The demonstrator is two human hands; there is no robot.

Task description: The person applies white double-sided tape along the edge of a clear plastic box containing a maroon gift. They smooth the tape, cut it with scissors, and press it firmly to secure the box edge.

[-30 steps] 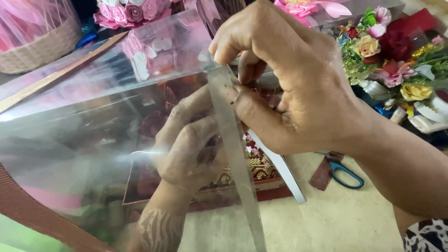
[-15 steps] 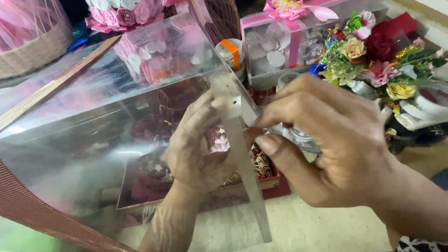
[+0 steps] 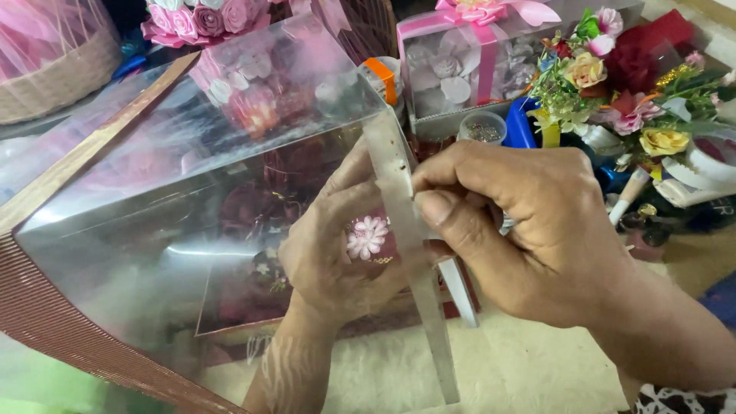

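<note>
Two hands at work on clear box [image 3: 192, 176], frame centre. Left hand [image 3: 341, 249] seen only through clear plastic, blurred by glare; fingers curled against inner face of box edge, grasp unclear. Small pink flower [image 3: 366, 236] showing at left knuckles, attachment not discernible. Right hand [image 3: 529, 230] outside, thumb and forefinger pinched on grey edge strip [image 3: 399, 230]. Right forearm cut off at 4 o'clock. Box contents dark red, hard to make out.

Strip long axis running from 12 o'clock down to 6 o'clock, lower end leaning slightly toward 5. Box long axis running from 8 to 2 o'clock.

Versus 0.5 s ago: right hand shifted lower along strip, pinch tighter; left hand roughly unmoved; bouquet [image 3: 613, 84] at 2 o'clock unchanged.
</note>
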